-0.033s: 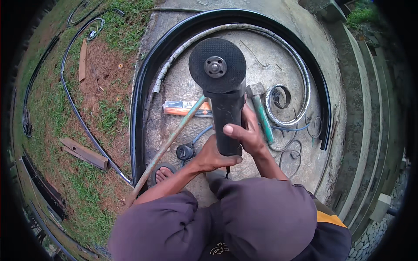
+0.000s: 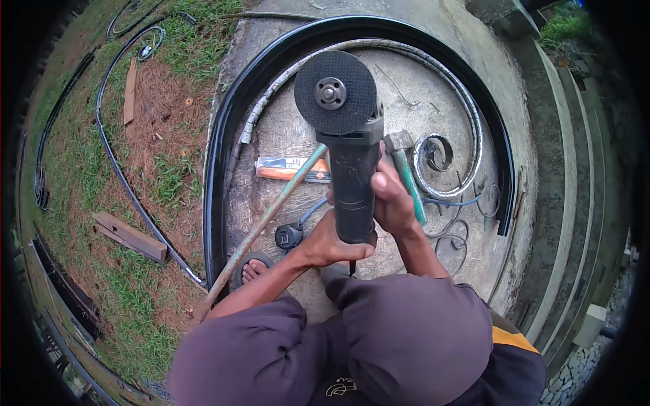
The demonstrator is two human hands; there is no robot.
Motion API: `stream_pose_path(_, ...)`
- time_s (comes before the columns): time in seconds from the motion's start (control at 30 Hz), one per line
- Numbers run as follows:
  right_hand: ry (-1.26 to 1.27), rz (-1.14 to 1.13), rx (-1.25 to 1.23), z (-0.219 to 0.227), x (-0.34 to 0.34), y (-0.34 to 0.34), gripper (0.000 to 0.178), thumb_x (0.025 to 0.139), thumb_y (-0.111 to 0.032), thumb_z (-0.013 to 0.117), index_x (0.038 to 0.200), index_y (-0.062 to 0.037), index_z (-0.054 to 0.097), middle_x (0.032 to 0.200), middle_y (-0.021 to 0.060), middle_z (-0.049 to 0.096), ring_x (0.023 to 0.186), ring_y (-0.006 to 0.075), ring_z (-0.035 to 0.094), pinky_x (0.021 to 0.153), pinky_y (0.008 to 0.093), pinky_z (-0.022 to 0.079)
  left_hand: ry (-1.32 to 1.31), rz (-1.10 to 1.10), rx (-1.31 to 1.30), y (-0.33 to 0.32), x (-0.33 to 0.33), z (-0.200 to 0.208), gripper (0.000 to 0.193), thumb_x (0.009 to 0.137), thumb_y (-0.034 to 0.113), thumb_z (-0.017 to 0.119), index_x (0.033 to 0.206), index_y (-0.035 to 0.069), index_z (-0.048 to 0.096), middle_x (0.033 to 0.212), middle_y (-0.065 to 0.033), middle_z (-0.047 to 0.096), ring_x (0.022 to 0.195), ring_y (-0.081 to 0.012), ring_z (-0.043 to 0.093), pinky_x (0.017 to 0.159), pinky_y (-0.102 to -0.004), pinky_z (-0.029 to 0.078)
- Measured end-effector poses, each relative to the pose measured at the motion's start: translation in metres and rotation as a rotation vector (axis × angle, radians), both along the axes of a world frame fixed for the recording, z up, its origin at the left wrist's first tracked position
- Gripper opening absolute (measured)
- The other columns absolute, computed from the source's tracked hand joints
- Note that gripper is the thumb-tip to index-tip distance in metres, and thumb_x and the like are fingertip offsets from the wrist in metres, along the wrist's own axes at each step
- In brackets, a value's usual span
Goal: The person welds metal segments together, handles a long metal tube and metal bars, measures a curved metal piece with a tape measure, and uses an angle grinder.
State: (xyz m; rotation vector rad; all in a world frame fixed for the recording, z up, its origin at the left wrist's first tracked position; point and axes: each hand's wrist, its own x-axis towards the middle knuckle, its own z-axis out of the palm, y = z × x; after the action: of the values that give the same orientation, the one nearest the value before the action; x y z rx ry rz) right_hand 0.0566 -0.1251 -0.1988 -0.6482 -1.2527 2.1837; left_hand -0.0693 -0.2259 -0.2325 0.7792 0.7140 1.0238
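Observation:
An angle grinder [image 2: 353, 186] with a black body points away from me, its dark cutting disc [image 2: 345, 111] facing up at the far end. My left hand [image 2: 328, 245] is wrapped round the rear of the body, with the thumb across its end. Along the right side, my right hand [image 2: 395, 208] holds the body, its thumb raised beside it; most of its fingers are hidden behind the tool. A power cord [image 2: 353, 267] leaves the rear end. Just right of the grinder lies a hammer [image 2: 408, 177] with a green handle.
A black curved channel [image 2: 218, 155] arches over a bent, ribbed metal bar [image 2: 467, 95] with a scroll end. On the concrete lie an orange-and-white packet [image 2: 274, 169] and a black tape measure [image 2: 288, 236]. A greenish pipe [image 2: 264, 218] slants at left; concrete steps [image 2: 555, 169] rise at right.
The grinder's disc end has shifted slightly away from me and tilted. My right thumb has come off the top of the body to its right side.

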Motion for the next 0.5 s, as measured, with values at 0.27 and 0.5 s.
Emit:
stream_pose_path(0.27, 0.096, -0.239, -0.255, -0.03, -0.002, -0.025, 0.079, 0.097, -0.068, 0.038, 0.13, 0.0024, 0.05, 0.102, 0.0186, 0.066, 0.083, 0.0234, 0.069, 0.071, 0.0343, 0.058, -0.149, -0.142, -0.063, -0.013, 0.005, -0.035, 0.039, 0.074, 0.022, 0.076, 0.099, -0.002, 0.059, 0.076, -0.0087, 0.066, 0.069, -0.0169, 0.065, 0.064, -0.0315, 0.053)
stream_pose_path(0.5, 0.068, -0.394, -0.206, -0.043, 0.028, -0.027, 0.077, 0.096, -0.069, 0.039, 0.121, 0.0019, 0.052, 0.091, 0.0184, 0.065, 0.072, 0.024, 0.066, 0.062, 0.0347, 0.055, -0.081, -0.265, -0.031, -0.001, 0.024, -0.041, 0.024, 0.071, 0.016, 0.073, 0.083, -0.002, 0.065, 0.072, -0.0077, 0.067, 0.065, -0.0148, 0.065, 0.06, -0.0293, 0.052)
